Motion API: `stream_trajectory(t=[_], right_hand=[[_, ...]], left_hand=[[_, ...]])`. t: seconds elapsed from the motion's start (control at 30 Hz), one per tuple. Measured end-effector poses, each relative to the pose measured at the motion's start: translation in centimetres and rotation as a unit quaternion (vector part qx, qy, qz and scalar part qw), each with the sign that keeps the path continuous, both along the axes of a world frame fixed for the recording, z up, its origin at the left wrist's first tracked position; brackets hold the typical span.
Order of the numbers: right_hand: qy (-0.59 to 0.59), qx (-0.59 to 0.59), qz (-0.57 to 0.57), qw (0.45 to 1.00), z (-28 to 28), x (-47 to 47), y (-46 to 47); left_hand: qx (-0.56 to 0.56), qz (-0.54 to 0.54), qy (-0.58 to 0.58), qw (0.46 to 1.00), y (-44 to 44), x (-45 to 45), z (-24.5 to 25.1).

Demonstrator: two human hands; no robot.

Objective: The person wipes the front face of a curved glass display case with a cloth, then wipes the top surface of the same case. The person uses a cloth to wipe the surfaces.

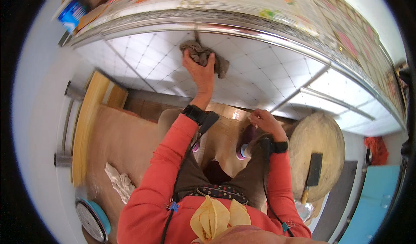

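My left hand presses a crumpled grey-brown cloth against the white cabinet door, which has a diamond pattern, just below the metal-edged countertop. Thumb and fingers are spread over the cloth, and one end of it hangs to the right. My right hand is held low, above my right knee, with its fingers curled; whether anything is inside them cannot be told. Both wrists wear black bands, and a dark device sits at the left one.
A cleaver lies on a round wooden chopping block at right. At left are a brown board-like surface with a pale cloth and a blue-rimmed round object. A patterned covering lies on the countertop.
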State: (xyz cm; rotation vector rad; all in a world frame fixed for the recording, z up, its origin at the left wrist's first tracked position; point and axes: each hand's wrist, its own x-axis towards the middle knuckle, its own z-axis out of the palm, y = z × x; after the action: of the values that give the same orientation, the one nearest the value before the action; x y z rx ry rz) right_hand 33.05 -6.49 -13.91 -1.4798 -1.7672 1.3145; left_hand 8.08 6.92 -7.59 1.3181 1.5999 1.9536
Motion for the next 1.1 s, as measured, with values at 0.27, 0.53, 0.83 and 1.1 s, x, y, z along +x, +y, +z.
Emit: stream_trajectory(t=[0.27,0.53,0.83,1.1], right_hand=[[-0.095,0.103,-0.002,0.990,0.8,-0.6,-0.1],[-0.094,0.127,-0.017,0.987,0.7,-0.6,-0.1],[-0.090,0.144,-0.043,0.985,1.3,-0.7,-0.7],[-0.107,0.122,-0.044,0.986,1.7,-0.7,-1.0]], left_hand=[[-0.052,-0.011,0.204,0.978,-1.6,-2.0,-8.5],[0.143,-0.202,0.312,0.917,-3.2,2.5,-0.8],[0.214,-0.179,0.639,0.717,0.6,5.8,-1.0],[0.166,-0.344,0.709,0.593,-0.4,6.2,-4.7]])
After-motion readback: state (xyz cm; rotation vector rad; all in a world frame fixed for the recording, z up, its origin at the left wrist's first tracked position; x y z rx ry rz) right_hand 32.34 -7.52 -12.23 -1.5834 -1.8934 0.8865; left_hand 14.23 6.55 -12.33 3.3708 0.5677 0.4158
